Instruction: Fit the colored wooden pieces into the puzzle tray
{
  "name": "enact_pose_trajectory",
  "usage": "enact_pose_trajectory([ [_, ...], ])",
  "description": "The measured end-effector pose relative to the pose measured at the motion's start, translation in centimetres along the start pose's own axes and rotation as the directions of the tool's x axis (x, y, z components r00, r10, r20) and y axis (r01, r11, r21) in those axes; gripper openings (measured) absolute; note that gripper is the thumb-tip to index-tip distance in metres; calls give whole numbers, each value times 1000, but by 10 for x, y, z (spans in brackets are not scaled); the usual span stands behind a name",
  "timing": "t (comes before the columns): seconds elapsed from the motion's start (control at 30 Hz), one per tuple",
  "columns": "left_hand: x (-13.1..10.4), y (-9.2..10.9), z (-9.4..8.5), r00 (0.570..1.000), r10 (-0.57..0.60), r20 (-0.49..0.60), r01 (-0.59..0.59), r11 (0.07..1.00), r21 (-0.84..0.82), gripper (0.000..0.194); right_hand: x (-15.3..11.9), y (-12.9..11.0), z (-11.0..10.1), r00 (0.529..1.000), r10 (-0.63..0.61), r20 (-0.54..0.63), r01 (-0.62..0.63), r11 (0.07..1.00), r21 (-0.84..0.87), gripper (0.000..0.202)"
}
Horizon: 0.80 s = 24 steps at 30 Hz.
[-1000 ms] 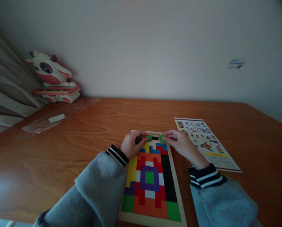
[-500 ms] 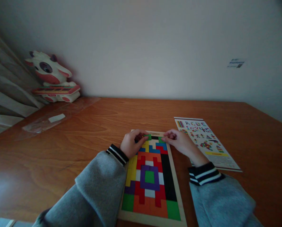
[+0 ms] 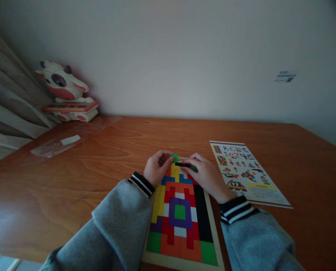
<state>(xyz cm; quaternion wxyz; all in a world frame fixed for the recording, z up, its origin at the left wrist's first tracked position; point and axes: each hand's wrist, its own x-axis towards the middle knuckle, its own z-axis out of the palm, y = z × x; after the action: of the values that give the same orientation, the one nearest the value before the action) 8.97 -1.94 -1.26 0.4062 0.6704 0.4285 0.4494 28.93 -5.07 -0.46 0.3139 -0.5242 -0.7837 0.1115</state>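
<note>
At the far end of the wooden puzzle tray (image 3: 181, 264), my left hand (image 3: 157, 166) pinches a small green puzzle block (image 3: 174, 157) between thumb and fingers, raised off the tray. Close beside it, my right hand (image 3: 207, 176) is closed on a black puzzle block (image 3: 182, 164), tilted above the far rows. A second green block (image 3: 194, 168) shows under the right fingers, partly hidden. Colourful blocks fill the rest of the tray, with a purple ring (image 3: 188, 213) around a green centre (image 3: 180, 212). My hands hide part of the far rim.
A printed pattern sheet (image 3: 258, 167) lies right of the tray. Clear plastic wrapping (image 3: 53, 146) with a white label lies at the left. Behind it a toy cow keyboard (image 3: 72, 107) stands near the curtain (image 3: 12, 101). A wall closes off the table's back edge.
Both hands have lifted blocks from the tray's far row. The green block rose in my left hand, and the black block came up in my right hand, which moved slightly inward.
</note>
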Motion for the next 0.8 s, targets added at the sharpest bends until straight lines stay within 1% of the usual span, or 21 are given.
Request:
enact_pose_trajectory([
  [0.03, 0, 0, 0, 1000, 1, 2, -1, 1000, 2, 27, 1, -2, 2, 1000, -7, 12, 7, 1000, -3, 16],
  [0.1, 0, 0, 0, 1000, 3, 8, -4, 1000, 9, 26, 3, -4, 3, 1000, 16, 26, -17, 1000, 25, 16],
  [0.27, 0, -2, 1, 1000, 20, 16, -20, 999, 32, 24, 4, -12, 1, 979, 164, 121, -179, 976, 125, 15],
  [0.33, -1, -2, 2, 999, 30, 12, -31, 999, 42, 23, 2, -18, -3, 961, 228, 156, -253, 952, 173, 16],
  [0.37, -1, -2, 2, 999, 39, 13, -39, 998, 50, 22, 1, -21, -5, 945, 268, 186, -306, 925, 225, 18],
  [0.4, -2, -1, 3, 999, 48, 17, -49, 997, 59, 21, 0, -24, -8, 917, 316, 241, -380, 875, 298, 21],
  [0.43, -2, -1, 3, 998, 59, 25, -60, 996, 71, 20, -1, -25, -11, 872, 363, 327, -474, 792, 385, 24],
  [0.47, -3, 0, 3, 997, 68, 35, -71, 994, 83, 20, -2, -26, -14, 811, 394, 432, -575, 669, 471, 26],
  [0.5, -3, 0, 3, 996, 75, 43, -78, 992, 95, 20, -3, -25, -17, 744, 399, 536, -666, 517, 539, 26],
  [0.53, -4, 1, 3, 996, 77, 51, -82, 991, 107, 20, -4, -24, -19, 683, 382, 622, -730, 356, 583, 25],
  [0.57, -4, 1, 3, 995, 75, 58, -82, 989, 121, 20, -4, -22, -22, 639, 351, 685, -766, 209, 608, 23],
  [0.6, -4, 1, 2, 995, 71, 64, -80, 987, 140, 21, -4, -20, -23, 614, 320, 721, -777, 88, 623, 21],
  [0.63, -4, 2, 2, 995, 67, 71, -78, 983, 165, 21, -4, -18, -24, 604, 295, 740, -774, -3, 633, 20],
  [0.67, -4, 2, 2, 995, 64, 77, -78, 978, 195, 21, -3, -16, -25, 596, 278, 753, -769, -70, 635, 19],
  [0.73, -5, 2, 1, 994, 64, 87, -85, 963, 255, 20, -3, -13, -24, 579, 249, 776, -770, -145, 621, 18],
  [0.8, -5, 2, 1, 994, 66, 91, -90, 952, 293, 20, -2, -12, -21, 572, 230, 787, -773, -170, 611, 18],
])
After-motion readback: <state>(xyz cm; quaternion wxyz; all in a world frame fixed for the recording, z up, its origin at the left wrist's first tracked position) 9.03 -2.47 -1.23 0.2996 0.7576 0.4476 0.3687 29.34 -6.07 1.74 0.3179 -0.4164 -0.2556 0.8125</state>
